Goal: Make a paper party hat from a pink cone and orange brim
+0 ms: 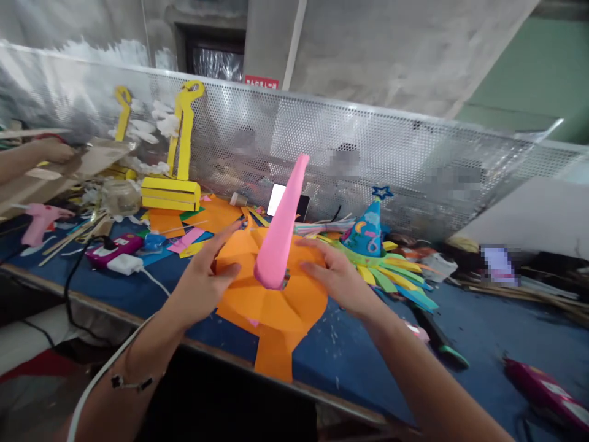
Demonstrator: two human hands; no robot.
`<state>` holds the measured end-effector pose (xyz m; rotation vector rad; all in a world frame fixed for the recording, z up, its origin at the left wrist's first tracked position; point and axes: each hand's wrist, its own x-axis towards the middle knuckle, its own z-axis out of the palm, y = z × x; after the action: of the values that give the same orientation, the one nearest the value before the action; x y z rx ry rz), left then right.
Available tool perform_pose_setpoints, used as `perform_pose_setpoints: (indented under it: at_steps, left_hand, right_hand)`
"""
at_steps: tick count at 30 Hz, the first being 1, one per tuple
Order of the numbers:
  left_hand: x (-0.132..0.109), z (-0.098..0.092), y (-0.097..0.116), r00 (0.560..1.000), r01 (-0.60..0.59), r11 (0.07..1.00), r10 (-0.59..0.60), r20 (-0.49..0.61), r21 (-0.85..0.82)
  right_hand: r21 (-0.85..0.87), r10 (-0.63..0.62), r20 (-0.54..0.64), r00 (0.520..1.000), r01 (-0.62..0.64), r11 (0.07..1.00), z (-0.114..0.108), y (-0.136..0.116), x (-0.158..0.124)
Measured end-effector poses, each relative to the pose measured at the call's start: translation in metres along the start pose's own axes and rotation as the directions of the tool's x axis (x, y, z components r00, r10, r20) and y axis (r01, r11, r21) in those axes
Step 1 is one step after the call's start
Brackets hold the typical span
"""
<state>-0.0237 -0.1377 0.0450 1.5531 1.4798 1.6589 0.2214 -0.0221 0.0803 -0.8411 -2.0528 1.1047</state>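
Note:
A flat orange paper shape (271, 301) with radiating creases lies across the table edge, and a strip of it hangs toward me. A pink paper horn (277, 224) rises from its middle, tilted up and away. My left hand (205, 279) grips the orange paper's left side, its fingers close to the horn's base. On the right side, my right hand (335, 276) rests its fingers on the orange paper and holds it. The horn's base is partly hidden by the paper around it.
A co-worker's hand (51, 150) holds a tan sheet at the far left. A pink glue gun (41, 222), a jar, yellow paper stands, and a blue party hat (365, 230) with a green-yellow paper fringe sit on the blue-covered table (350, 350) before a perforated metal screen (322, 141).

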Motion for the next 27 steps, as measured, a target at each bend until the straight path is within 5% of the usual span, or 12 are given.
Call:
perform_pose_setpoints:
  at_steps: [4,8,27]
  left_hand:
    - [-0.014,0.002,-0.04,0.98,0.099,0.98,-0.126,0.155,0.17]
    - [-0.019,0.002,-0.063,0.96,0.177,0.958,-0.218,0.175,0.225]
    - [-0.016,-0.003,-0.071,0.962,0.115,0.963,-0.169,0.215,0.245]
  right_hand:
    - [-0.105,0.069,0.097,0.993,-0.058,0.993,0.011,0.033,-0.006]
    - [-0.079,0.112,0.129,0.985,-0.103,0.992,0.018,0.055,-0.01]
    - [-0.154,0.077,0.172,0.982,-0.05,0.987,0.018,0.083,-0.013]
